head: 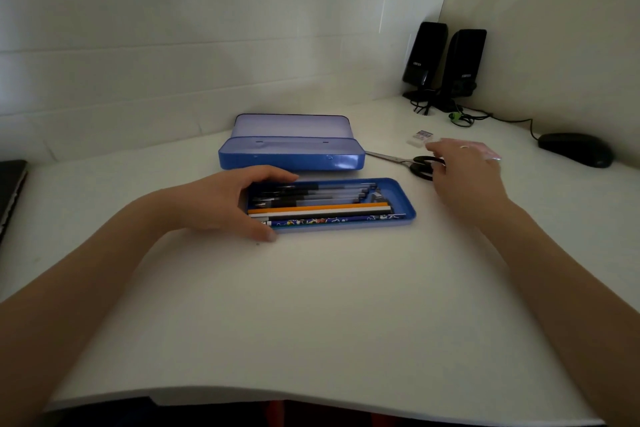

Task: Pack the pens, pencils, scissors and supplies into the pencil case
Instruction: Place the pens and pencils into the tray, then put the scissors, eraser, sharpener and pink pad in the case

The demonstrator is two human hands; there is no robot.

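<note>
My left hand (221,201) holds the left end of the blue tray (405,204) in the middle of the frame, thumb and fingers curled around it. Pens (322,192) and pencils (322,213) lie inside. My right hand (464,173) hovers over the scissors (398,159), fingers loose and apart. The open pencil case (292,149) sits behind the tray.

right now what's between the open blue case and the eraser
In the head view, the scissors lie on the white desk between the open blue case and the eraser, blades pointing at the case, with the right hand over the handles.
</note>
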